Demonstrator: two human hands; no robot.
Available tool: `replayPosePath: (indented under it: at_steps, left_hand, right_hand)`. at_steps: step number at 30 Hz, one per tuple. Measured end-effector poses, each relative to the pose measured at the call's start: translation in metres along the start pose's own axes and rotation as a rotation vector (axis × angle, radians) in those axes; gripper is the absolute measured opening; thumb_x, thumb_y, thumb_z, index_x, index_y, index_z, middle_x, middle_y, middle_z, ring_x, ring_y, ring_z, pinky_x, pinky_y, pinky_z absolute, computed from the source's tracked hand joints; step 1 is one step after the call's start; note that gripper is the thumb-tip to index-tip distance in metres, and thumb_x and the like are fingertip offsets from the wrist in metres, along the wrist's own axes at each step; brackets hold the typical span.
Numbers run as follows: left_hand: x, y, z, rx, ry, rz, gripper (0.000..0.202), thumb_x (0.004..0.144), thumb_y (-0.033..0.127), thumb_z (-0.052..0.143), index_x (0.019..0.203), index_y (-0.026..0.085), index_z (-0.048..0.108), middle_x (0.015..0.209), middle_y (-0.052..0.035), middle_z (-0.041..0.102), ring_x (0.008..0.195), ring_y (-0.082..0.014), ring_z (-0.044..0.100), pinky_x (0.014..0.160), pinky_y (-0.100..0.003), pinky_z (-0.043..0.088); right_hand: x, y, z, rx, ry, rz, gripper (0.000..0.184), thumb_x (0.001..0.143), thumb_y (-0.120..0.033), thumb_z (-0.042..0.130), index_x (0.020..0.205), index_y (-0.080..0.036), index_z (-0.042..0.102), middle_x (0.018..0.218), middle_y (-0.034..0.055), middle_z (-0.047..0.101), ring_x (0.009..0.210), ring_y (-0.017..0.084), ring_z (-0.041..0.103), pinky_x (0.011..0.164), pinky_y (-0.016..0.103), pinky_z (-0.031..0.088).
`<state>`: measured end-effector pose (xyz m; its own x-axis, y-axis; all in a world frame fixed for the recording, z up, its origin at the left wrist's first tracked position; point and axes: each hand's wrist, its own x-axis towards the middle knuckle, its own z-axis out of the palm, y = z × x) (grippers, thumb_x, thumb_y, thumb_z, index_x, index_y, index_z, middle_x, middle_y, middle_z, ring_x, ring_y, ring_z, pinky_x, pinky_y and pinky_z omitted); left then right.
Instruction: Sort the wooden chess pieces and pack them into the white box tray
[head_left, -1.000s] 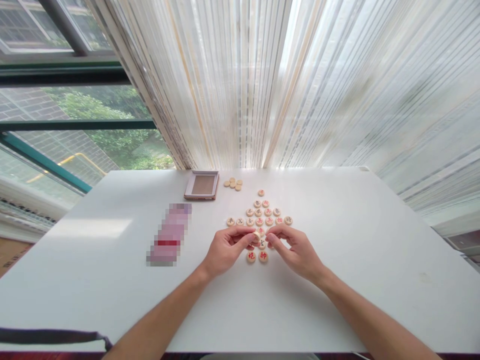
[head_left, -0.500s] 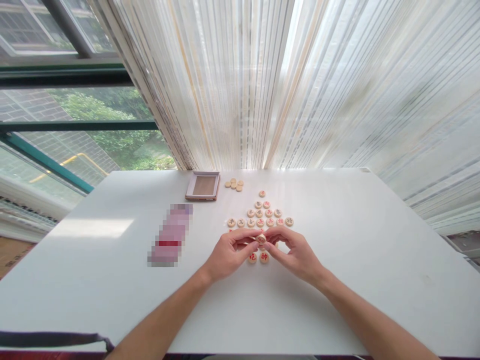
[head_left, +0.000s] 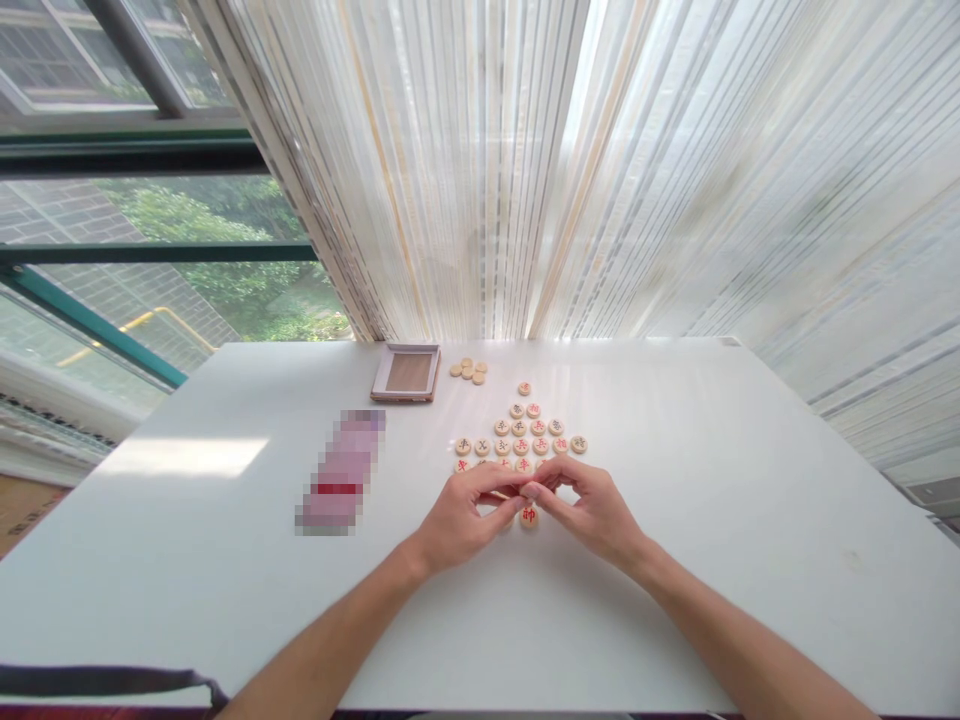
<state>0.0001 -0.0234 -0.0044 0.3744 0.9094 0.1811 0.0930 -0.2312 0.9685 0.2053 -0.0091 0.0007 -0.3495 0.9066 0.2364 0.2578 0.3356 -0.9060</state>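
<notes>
My left hand [head_left: 463, 508] and my right hand [head_left: 591, 502] meet above the near rows of Chinese chess pieces [head_left: 521, 446]. Fingertips and thumbs of both are pinched together around one round wooden piece, which the fingers now almost wholly hide. Just below the fingertips lies a piece with a red character [head_left: 529, 516], face up; another beside it is partly covered by my left thumb. Beyond my hands, the pieces lie in rows forming a triangle, with red and black characters, narrowing to a single piece [head_left: 524, 389] at the far end.
A shallow open box [head_left: 406, 374] stands at the table's back, beside a small cluster of blank-looking round pieces [head_left: 468, 371]. To the left lies a pixelated pinkish object [head_left: 342, 472]. A striped curtain [head_left: 480, 180] hangs behind the white table [head_left: 720, 500].
My fingertips have closed over the held piece, whose face showed before. My left fingers have shifted slightly right and now cover more of the near-left piece.
</notes>
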Motion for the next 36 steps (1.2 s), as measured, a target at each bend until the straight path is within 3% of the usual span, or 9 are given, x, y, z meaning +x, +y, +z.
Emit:
replayPosePath:
  at_steps: [6, 12, 15, 19, 22, 27, 32, 36]
  left_hand:
    - [0.0, 0.006, 0.0, 0.024, -0.001, -0.037, 0.029, 0.093, 0.033, 0.065, 0.119, 0.025, 0.074, 0.111, -0.0089, 0.073, 0.101, -0.0225, 0.071, 0.088, -0.034, 0.062]
    - [0.005, 0.002, -0.004, 0.007, 0.082, -0.06, 0.027, 0.089, 0.036, 0.069, 0.111, 0.021, 0.073, 0.107, -0.0086, 0.074, 0.093, -0.021, 0.073, 0.079, -0.031, 0.062]
    - [0.019, 0.001, -0.018, -0.001, 0.204, -0.087, 0.03, 0.087, 0.039, 0.07, 0.109, 0.019, 0.07, 0.102, -0.0083, 0.075, 0.093, -0.0216, 0.073, 0.079, -0.031, 0.062]
    - [0.058, 0.003, -0.048, 0.137, 0.334, -0.117, 0.038, 0.088, 0.046, 0.066, 0.112, 0.016, 0.066, 0.105, -0.01, 0.075, 0.097, -0.0226, 0.072, 0.074, -0.031, 0.062]
    - [0.095, 0.001, -0.064, 0.201, 0.305, -0.141, 0.041, 0.085, 0.047, 0.068, 0.112, 0.017, 0.068, 0.108, -0.0107, 0.075, 0.094, -0.0221, 0.072, 0.071, -0.031, 0.061]
    - [0.142, -0.012, -0.07, 0.336, 0.202, -0.252, 0.029, 0.072, 0.041, 0.079, 0.091, 0.019, 0.075, 0.09, -0.0083, 0.078, 0.083, -0.0219, 0.072, 0.073, -0.03, 0.056]
    - [0.158, -0.02, -0.062, 0.412, 0.129, -0.343, 0.024, 0.065, 0.037, 0.082, 0.08, 0.019, 0.075, 0.083, -0.007, 0.078, 0.076, -0.0231, 0.073, 0.065, -0.029, 0.054]
    - [0.158, -0.023, -0.058, 0.411, 0.116, -0.367, 0.03, 0.066, 0.039, 0.081, 0.085, 0.017, 0.074, 0.085, -0.0085, 0.078, 0.077, -0.0239, 0.073, 0.055, -0.026, 0.051]
  right_hand:
    - [0.0, 0.002, 0.0, 0.013, -0.02, -0.003, 0.013, 0.094, -0.033, 0.065, 0.09, -0.023, 0.071, 0.081, 0.0023, 0.075, 0.074, 0.018, 0.071, 0.07, 0.03, 0.057]
    - [0.001, 0.0, -0.006, -0.033, -0.013, -0.042, 0.016, 0.097, -0.034, 0.06, 0.095, -0.022, 0.07, 0.081, 0.0029, 0.073, 0.074, 0.018, 0.07, 0.072, 0.031, 0.057]
    - [0.005, 0.003, -0.013, -0.073, 0.081, -0.052, 0.019, 0.098, -0.037, 0.059, 0.094, -0.022, 0.069, 0.082, 0.0039, 0.073, 0.073, 0.019, 0.069, 0.07, 0.032, 0.057]
    - [0.013, 0.016, -0.025, -0.108, 0.209, -0.047, 0.024, 0.096, -0.042, 0.059, 0.094, -0.021, 0.069, 0.084, 0.0048, 0.073, 0.074, 0.02, 0.07, 0.072, 0.033, 0.058]
    - [0.019, 0.028, -0.037, -0.117, 0.316, -0.008, 0.028, 0.095, -0.046, 0.061, 0.092, -0.02, 0.07, 0.083, 0.0048, 0.073, 0.075, 0.02, 0.071, 0.075, 0.034, 0.058]
    - [0.029, 0.051, -0.061, -0.118, 0.489, 0.059, 0.033, 0.094, -0.051, 0.06, 0.095, -0.019, 0.068, 0.083, 0.0053, 0.072, 0.076, 0.021, 0.072, 0.076, 0.036, 0.058]
    - [0.037, 0.073, -0.073, -0.088, 0.582, 0.122, 0.043, 0.091, -0.059, 0.058, 0.094, -0.017, 0.067, 0.079, 0.0062, 0.071, 0.07, 0.021, 0.071, 0.069, 0.035, 0.059]
    - [0.04, 0.08, -0.073, -0.075, 0.578, 0.159, 0.045, 0.09, -0.06, 0.059, 0.094, -0.016, 0.067, 0.08, 0.0075, 0.072, 0.071, 0.021, 0.071, 0.065, 0.034, 0.058]
